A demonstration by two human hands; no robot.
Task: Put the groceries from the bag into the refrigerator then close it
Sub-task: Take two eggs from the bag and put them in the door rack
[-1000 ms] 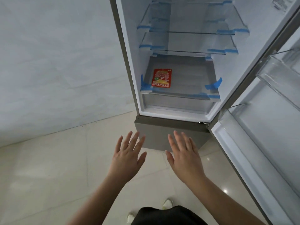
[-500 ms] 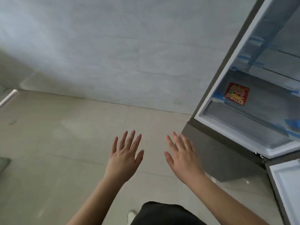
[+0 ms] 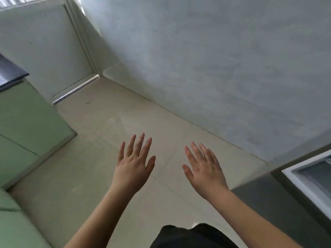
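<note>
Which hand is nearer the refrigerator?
The right hand: it hangs open beside the refrigerator at the frame's right edge, while the left hand, also open and empty, is farther off, toward the green cabinet.

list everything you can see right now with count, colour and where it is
refrigerator: one, white inside with a grey outer edge, open, only a corner showing at the right edge
cabinet: one, pale green with a dark top, along the left side
door: one, pale grey-white, shut, upper left past the cabinet
wall: one, light grey, across the top and right
floor: pale beige tiles, across the middle
bag and groceries: none in view
left hand: open, fingers spread, holding nothing, over the floor
right hand: open, fingers spread, holding nothing, over the floor
dark clothing: bottom centre
</note>
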